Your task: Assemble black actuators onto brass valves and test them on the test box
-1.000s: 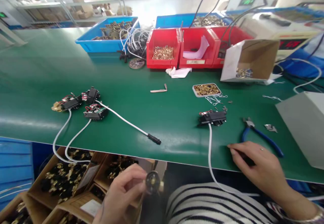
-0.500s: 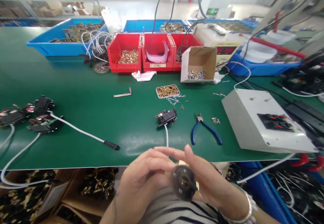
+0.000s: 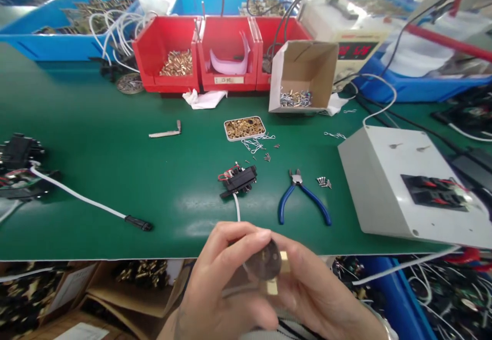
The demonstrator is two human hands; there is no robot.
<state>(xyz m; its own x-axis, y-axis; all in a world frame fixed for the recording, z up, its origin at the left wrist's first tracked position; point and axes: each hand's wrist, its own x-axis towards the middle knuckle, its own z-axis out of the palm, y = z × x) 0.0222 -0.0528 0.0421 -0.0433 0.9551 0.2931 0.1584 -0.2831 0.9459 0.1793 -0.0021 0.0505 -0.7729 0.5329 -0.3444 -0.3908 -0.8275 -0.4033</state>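
Now that the right hand [image 3: 313,281] has come from beside the pliers [image 3: 296,179] to join the left hand [image 3: 215,273], both hands curl partly closed, holding the dark round piece [image 3: 265,262] between them, leaving neither free, the black module [image 3: 240,180] just beyond.

Hands [image 3: 221,273] curled close together; left thumb [image 3: 263,314], blurred, apparently extended.
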